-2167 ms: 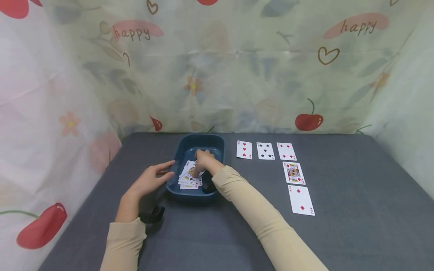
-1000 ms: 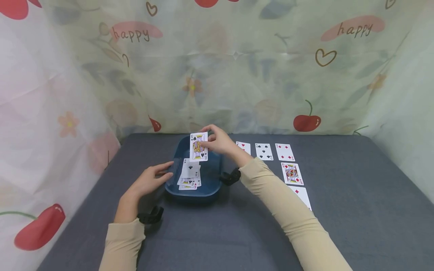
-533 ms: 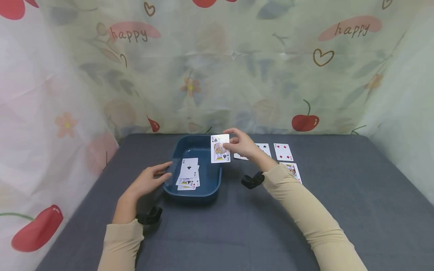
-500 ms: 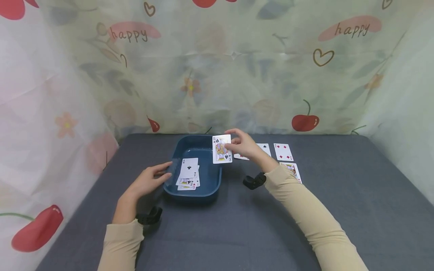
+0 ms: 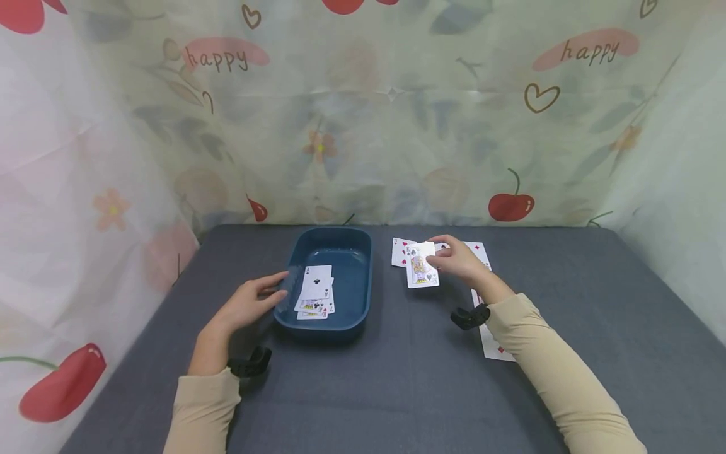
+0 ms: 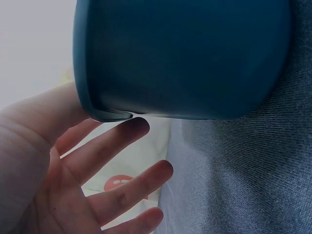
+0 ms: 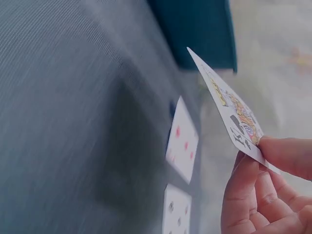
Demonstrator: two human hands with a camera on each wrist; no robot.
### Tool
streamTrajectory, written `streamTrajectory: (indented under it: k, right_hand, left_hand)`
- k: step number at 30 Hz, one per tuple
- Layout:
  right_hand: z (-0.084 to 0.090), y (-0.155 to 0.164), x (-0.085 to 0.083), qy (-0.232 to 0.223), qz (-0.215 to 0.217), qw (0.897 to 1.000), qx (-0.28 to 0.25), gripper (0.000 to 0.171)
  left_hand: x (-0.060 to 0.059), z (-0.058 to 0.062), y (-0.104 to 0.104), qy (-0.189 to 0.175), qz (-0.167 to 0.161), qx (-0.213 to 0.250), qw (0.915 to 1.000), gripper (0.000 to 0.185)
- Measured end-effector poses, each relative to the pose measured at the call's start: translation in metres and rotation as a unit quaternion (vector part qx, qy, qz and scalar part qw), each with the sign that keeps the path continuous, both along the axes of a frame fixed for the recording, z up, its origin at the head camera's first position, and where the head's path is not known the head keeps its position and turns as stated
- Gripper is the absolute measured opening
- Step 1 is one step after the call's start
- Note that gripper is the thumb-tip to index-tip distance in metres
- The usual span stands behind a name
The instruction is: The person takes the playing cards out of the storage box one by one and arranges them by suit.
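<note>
My right hand (image 5: 456, 260) pinches a king of spades playing card (image 7: 231, 109) at its edge between thumb and fingers. The card hangs face up above the table, overlapping the three of hearts (image 5: 399, 252) in the head view. My left hand (image 5: 249, 306) rests at the left rim of a blue rectangular bin (image 5: 365, 296), its fingers extended. In the left wrist view the thumb passes behind the bin's rim and a fingertip (image 6: 139, 126) lies right at its corner. Inside the bin lie several overlapping cards, with an ace of clubs (image 5: 316, 282) on top.
To the right of the bin, cards are laid in a back row and a column. A four of diamonds (image 5: 475, 251) shows partly behind my right hand, and a two of diamonds (image 5: 495, 347) is partly under the sleeve. A patterned curtain (image 5: 363, 126) closes off the back.
My right hand has lifted the king of spades out of the bin and carried it right, past the bin's rim to the card row. The left hand stays at the rim.
</note>
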State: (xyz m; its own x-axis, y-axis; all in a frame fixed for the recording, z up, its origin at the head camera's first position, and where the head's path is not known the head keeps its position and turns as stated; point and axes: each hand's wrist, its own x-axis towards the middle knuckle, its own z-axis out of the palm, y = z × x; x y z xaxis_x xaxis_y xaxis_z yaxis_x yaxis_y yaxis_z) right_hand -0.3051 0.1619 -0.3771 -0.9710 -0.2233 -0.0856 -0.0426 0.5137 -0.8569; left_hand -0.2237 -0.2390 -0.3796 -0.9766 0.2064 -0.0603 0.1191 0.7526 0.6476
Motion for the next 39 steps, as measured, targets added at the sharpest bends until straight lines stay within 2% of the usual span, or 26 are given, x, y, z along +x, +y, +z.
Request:
streamTrajectory:
  k: [6,13,24,39]
  right_hand:
    - [-0.008,0.023,0.003,-0.024,-0.018,0.999,0.029,0.056]
    - [-0.018,0.036,0.005,-0.046,-0.011,0.998,0.051,0.056]
    - [-0.023,0.043,0.008,-0.041,0.001,0.996,0.084,0.049]
    - [-0.023,0.041,0.010,-0.015,-0.021,0.987,0.158,0.048]
  left_hand:
    - [0.002,0.002,0.000,0.004,-0.001,0.004,1.0000,0.051]
    - [0.002,0.002,0.000,0.004,0.001,0.004,1.0000,0.051]
    - [0.001,0.001,0.000,0.002,0.004,0.005,1.0000,0.052]
    - [0.001,-0.002,0.000,-0.003,0.002,0.004,1.0000,0.052]
